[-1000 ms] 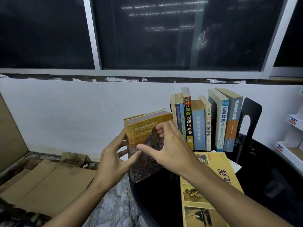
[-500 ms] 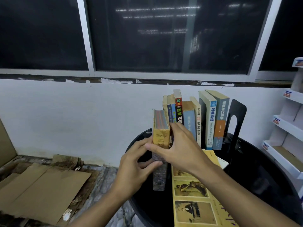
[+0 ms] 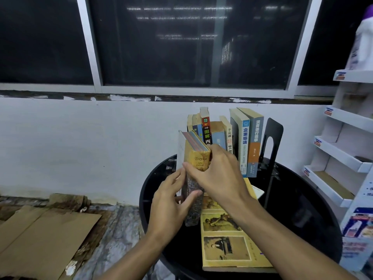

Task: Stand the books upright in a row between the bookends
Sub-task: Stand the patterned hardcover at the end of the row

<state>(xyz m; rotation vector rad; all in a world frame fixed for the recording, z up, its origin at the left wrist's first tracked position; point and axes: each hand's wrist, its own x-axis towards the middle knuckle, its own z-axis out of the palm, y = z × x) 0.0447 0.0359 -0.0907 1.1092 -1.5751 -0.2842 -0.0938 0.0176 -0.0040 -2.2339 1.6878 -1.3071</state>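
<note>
Right of centre: black metal bookend (image 3: pixel 274 128) closing off row of upright paperbacks (image 3: pixel 245 142), spines toward camera. At row's left end: thick yellow paperback (image 3: pixel 196 158), upright, just beside row; contact with tabletop unclear. Left hand (image 3: pixel 171 201) curled round lower spine; right hand (image 3: pixel 218 174) pinching upper part. Flat on round black table (image 3: pixel 302 199), lower centre: large yellow picture-cover book (image 3: pixel 226 245). Right edge: white tiered shelf rack (image 3: pixel 347 120), white bottle (image 3: pixel 363 41) on top tier. Lower left: brown cardboard sheets (image 3: pixel 40 239). Top: dark window (image 3: pixel 161 47).
</note>
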